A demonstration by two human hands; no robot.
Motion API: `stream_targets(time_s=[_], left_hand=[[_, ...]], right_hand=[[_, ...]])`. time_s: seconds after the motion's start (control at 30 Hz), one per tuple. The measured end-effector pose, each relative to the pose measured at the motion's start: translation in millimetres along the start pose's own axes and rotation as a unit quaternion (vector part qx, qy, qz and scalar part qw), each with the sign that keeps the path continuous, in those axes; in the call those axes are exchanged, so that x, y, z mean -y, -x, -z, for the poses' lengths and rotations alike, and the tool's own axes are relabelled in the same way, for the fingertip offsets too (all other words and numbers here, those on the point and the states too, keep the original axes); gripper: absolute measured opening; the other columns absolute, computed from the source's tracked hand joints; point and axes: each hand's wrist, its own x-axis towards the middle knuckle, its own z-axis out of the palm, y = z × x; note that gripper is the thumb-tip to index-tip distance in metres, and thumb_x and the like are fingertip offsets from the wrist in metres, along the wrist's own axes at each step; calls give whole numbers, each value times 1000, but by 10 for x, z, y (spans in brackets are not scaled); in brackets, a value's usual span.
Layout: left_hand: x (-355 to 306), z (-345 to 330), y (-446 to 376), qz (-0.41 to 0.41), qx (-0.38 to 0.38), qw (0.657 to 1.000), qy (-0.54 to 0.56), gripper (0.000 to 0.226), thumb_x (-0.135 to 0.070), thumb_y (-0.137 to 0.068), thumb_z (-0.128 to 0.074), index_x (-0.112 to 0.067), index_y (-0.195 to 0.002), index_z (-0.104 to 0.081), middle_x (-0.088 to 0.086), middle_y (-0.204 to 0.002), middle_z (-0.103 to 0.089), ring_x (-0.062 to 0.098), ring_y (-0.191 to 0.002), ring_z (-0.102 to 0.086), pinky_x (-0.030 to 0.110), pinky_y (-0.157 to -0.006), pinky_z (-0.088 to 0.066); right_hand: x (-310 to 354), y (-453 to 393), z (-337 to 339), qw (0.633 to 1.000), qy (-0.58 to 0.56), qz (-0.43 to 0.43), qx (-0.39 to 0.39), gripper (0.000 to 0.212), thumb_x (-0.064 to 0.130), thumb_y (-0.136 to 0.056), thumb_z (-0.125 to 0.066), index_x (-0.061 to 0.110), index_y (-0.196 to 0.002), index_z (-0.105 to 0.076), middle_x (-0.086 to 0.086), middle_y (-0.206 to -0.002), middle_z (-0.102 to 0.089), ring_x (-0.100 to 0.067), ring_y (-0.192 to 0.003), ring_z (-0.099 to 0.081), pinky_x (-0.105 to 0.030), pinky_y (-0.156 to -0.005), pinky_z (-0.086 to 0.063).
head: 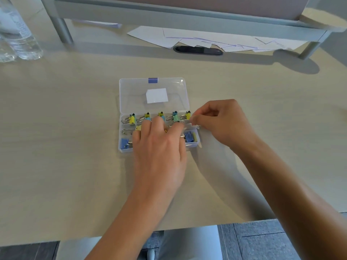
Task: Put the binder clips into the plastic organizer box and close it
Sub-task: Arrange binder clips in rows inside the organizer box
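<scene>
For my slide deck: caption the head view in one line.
Both hands, left hand and right hand, work over the open organizer box holding binder clips.

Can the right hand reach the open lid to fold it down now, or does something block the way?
Probably yes. The right hand is at the right edge of the box, next to the lid, which lies open and flat with nothing on it. But its fingers seem to pinch something small, possibly a clip.
</scene>
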Motion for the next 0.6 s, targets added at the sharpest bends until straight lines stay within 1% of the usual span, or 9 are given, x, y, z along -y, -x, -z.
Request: stream_targets(time_s=[0.1,0.2,0.3,0.43,0.53,0.6], left_hand=[[-9,-22,-4,2,6,1000,-12,51,-29,-89,-26,-27,-114,-70,3,-88,-46,31,-91,-48,45,-76,-40],[1,-57,-6,3,16,1000,-22,51,-30,-89,-26,-27,-113,-71,3,-88,-46,31,-90,-48,44,-76,-39],[3,-72,-6,2,21,999,-31,51,-31,-90,-26,-28,-115,-71,3,-88,-47,30,-91,-48,44,-77,-39],[10,-84,-7,4,22,999,-26,52,-32,-90,-26,-30,-117,-70,3,-88,-49,30,-91,-49,44,-78,-39],[20,-88,-4,7,19,1000,-24,52,-31,-91,-26,-31,-118,-70,2,-89,-50,30,-92,-49,43,-78,-39],[16,-87,2,6,18,999,-26,53,-31,-91,-25,-31,-118,-70,2,-90,-51,29,-92,-49,43,-79,-39]], right_hand=[[-8,10,-36,1000,17,2,7,9,23,-81,-82,22,-73,-79,7,-61,-71,-2,-50,-52,-14,-46,-38],[-3,6,-43,999,36,18,3,11,21,-81,-81,22,-71,-78,12,-52,-63,-1,-44,-47,-10,-42,-32],[26,-5,-41,997,69,40,8,12,20,-82,-81,21,-71,-77,9,-53,-62,-1,-43,-46,-9,-41,-31],[50,-10,-31,991,112,76,17,11,17,-83,-80,17,-72,-77,11,-55,-62,1,-47,-52,-8,-44,-35],[52,-20,-19,981,156,111,26,12,20,-81,-81,22,-71,-76,8,-60,-66,-3,-56,-55,-11,-50,-40],[59,-44,-2,976,177,119,39,11,23,-81,-82,25,-72,-76,6,-64,-68,-5,-59,-57,-13,-54,-42]])
